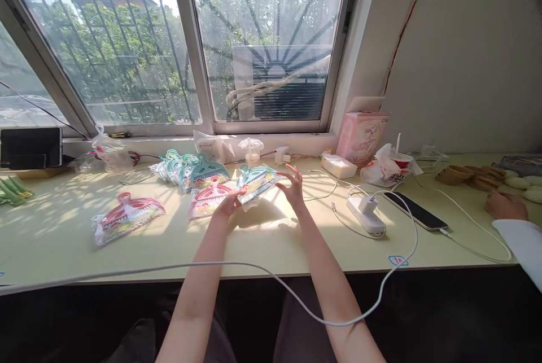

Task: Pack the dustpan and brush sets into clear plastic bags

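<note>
A teal dustpan-and-brush set in a clear plastic bag (257, 181) is held up over the table, tilted. My left hand (230, 203) grips it at its lower left corner, thumb on top. At its right edge is my right hand (293, 187), fingers spread and curved; the thumb is close to the bag, and I cannot tell whether it touches. Just left of my left hand lies a pink bagged dustpan set (210, 196). Another pink bagged set (127, 216) lies apart farther left. Several teal bagged sets (186, 168) are heaped behind them.
A white cable (254, 264) loops across the front, over my forearms. On the right are a power strip (367, 217), a phone (417, 210), a cup in a bag (389, 165) and a pink box (363, 137). Another person's hand (506, 205) rests far right, beside brown pieces (478, 176).
</note>
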### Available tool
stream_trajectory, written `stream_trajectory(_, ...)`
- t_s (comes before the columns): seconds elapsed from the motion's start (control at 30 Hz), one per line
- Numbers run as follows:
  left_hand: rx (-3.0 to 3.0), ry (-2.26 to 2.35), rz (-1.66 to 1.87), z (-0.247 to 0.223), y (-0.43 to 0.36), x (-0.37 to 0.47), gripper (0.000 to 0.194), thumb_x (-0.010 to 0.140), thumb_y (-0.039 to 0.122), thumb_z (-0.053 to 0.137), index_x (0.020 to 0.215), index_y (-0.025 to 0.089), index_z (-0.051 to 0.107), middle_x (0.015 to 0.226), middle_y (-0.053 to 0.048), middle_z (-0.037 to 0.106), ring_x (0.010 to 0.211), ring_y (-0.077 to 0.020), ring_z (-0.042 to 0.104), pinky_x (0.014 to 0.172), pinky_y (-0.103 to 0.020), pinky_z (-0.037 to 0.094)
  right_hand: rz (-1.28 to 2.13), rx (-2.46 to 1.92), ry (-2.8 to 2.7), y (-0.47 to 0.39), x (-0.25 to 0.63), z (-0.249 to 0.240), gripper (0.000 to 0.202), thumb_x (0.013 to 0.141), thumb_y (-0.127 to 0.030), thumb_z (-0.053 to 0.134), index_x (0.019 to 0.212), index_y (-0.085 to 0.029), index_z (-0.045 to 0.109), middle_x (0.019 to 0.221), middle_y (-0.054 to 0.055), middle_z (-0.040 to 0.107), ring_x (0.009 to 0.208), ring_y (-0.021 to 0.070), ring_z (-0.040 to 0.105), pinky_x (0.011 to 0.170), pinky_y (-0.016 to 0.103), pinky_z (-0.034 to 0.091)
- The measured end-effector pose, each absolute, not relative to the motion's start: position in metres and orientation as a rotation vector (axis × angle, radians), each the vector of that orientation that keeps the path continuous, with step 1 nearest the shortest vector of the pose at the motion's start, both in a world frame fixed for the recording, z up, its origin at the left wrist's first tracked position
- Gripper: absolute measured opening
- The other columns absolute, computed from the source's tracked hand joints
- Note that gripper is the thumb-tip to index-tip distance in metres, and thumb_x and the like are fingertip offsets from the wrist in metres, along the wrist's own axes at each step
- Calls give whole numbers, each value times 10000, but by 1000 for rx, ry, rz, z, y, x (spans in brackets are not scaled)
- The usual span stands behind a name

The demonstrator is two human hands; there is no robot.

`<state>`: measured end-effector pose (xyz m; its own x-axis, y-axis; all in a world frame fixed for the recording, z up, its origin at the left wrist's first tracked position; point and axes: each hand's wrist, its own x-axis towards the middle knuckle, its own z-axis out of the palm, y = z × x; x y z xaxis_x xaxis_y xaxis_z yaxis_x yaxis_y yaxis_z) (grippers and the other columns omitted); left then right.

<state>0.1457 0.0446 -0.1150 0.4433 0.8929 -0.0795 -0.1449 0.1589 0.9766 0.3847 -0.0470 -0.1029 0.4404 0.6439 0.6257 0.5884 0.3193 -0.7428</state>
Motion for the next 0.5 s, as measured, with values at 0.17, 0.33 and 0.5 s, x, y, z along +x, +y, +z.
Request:
stream_trajectory(0.17, 1195, 795, 751, -118, 44, 146, 398, 707, 307, 868, 1083, 204, 789, 670, -68, 710, 690, -289, 745, 616, -380, 606, 197, -1227, -1174, -46, 402, -106, 186, 746, -394, 920, 701, -275, 784, 1142, 69, 717, 1213, 315, 604, 1162, 520, 377)
stream_trajectory(0.33, 1288, 751, 626, -118, 45, 148, 388, 716, 294, 911, 1056, 181, 762, 751, -102, 753, 676, -282, 764, 605, -367, 598, 313, -1142, -1087, -46, 401, -109, 222, 698, -418, 935, 689, -266, 774, 1057, 49, 688, 1154, 287, 611, 1145, 490, 387)
stream_trajectory(0.5, 1365, 643, 571, -112, 34, 159, 454, 685, 354, 967, 1016, 182, 708, 880, -91, 789, 672, -265, 773, 606, -358, 610, 248, -1208, -990, -46, 399, -110, 179, 717, -346, 896, 684, -255, 745, 1133, 67, 648, 1239, 304, 574, 1165, 517, 396)
